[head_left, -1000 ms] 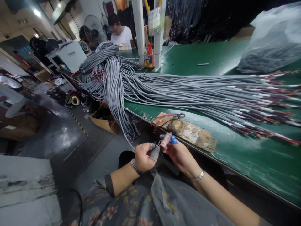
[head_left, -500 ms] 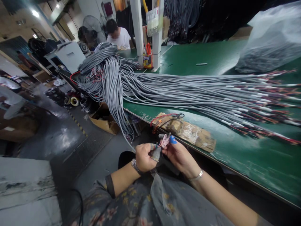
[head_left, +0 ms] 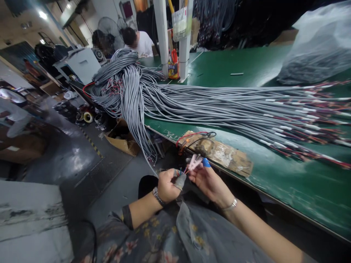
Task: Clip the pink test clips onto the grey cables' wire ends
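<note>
the left hand [head_left: 167, 186] is closed around the end of one grey cable [head_left: 153, 167], held over the lap just off the bench [head_left: 274, 175] edge. its stripped coloured wires [head_left: 183, 171] fan toward the right hand [head_left: 210, 180], whose covered fingers [head_left: 195, 161] pinch shut on one or two of them. by the look of it this cable is partway through being worked, and the big bundle of grey cables [head_left: 219, 106] across the bench suggests plenty left, though which are done i cannot tell.
</note>
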A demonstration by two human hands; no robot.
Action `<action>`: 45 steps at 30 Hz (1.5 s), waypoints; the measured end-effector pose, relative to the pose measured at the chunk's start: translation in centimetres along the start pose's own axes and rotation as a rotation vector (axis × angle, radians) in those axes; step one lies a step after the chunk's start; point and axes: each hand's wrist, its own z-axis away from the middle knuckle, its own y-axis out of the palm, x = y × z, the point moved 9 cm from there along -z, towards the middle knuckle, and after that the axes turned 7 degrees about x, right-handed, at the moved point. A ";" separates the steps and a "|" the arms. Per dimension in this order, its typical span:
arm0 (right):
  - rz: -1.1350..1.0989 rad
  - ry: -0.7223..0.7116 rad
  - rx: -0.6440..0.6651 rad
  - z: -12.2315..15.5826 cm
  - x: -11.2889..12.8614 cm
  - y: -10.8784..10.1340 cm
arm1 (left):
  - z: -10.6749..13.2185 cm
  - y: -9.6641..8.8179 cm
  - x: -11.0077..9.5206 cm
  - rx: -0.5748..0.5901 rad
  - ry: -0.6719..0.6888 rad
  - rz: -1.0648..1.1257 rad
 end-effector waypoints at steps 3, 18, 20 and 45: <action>0.056 0.024 -0.027 0.3 -0.1 -1.1 | 0.6 1.1 2.8 0.138 -0.201 0.031; 1.003 -0.306 -0.178 4.2 17.5 -1.0 | -3.5 -4.3 6.6 0.133 -0.259 -0.140; 1.134 -0.358 -0.279 3.8 20.4 -1.4 | -6.1 -4.9 5.7 0.138 -0.203 -0.216; 1.083 -0.441 -0.277 1.7 21.2 -5.3 | -21.5 2.8 2.9 0.718 0.078 -1.052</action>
